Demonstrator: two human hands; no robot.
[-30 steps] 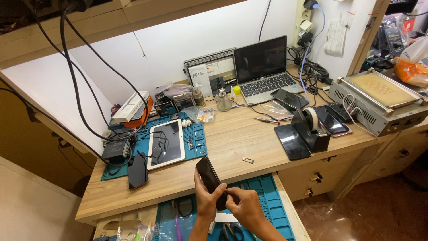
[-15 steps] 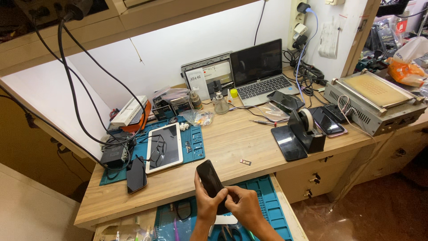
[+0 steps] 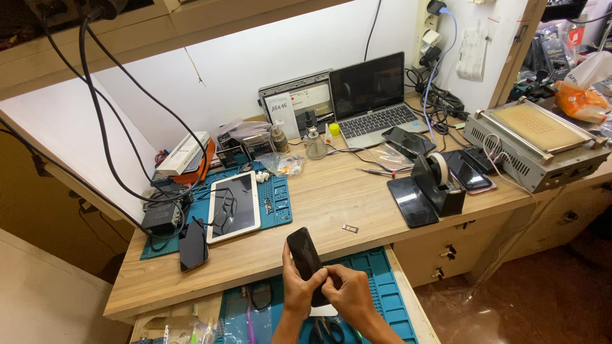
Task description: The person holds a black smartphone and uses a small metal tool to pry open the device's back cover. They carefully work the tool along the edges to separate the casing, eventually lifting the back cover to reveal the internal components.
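Phone [image 3: 305,258] sits clamped in the left hand [image 3: 297,290] while the right hand [image 3: 347,294] pinches its lower edge, likely needing a careful pry.

Phone repair workshop, wooden bench [image 3: 331,197], blue work mats [image 3: 277,204], spare phones [image 3: 468,172], laptop [image 3: 370,99]

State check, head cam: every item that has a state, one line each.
black phone: screen dark, held tilted in both hands
left hand: gripping the phone's lower part
right hand: fingers on the phone's lower end
laptop: lid open, screen dark
white tablet: flat on the blue mat, screen dark
drawer: pulled out
tape dispenser: roll loaded
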